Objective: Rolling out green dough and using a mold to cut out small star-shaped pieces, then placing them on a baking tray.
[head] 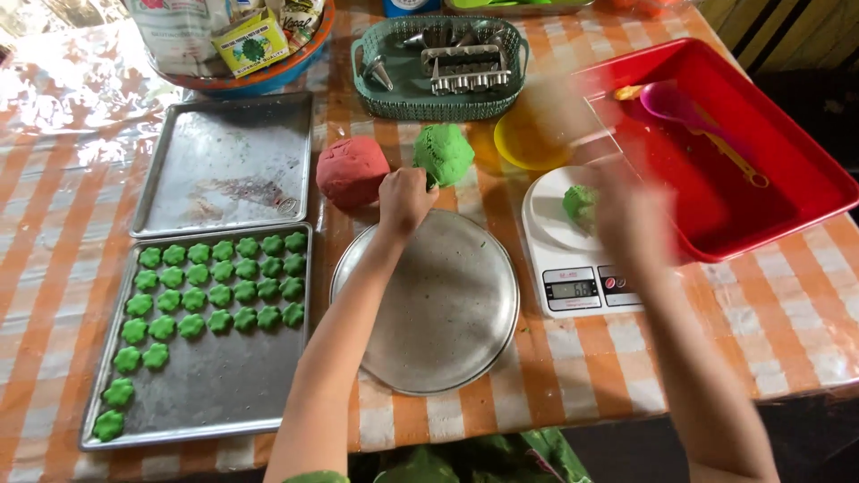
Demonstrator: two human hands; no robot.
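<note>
My left hand (404, 199) pinches the lower edge of a green dough ball (445, 150), which sits on the table beside a red dough ball (352, 170). My right hand (626, 215) is blurred over a white kitchen scale (564, 259), next to a small green dough lump (579, 204) on its platform. Whether the right hand touches the lump I cannot tell. A round metal plate (434, 313) lies below both hands.
A baking tray (215, 394) at the left holds several green flower-shaped cookies; a bare tray (228, 161) lies behind it. A red tray (761, 188) with a pink scoop, a yellow bowl (528, 143), a green basket (438, 58) of metal cutters and a bowl of packets (242, 45) surround them.
</note>
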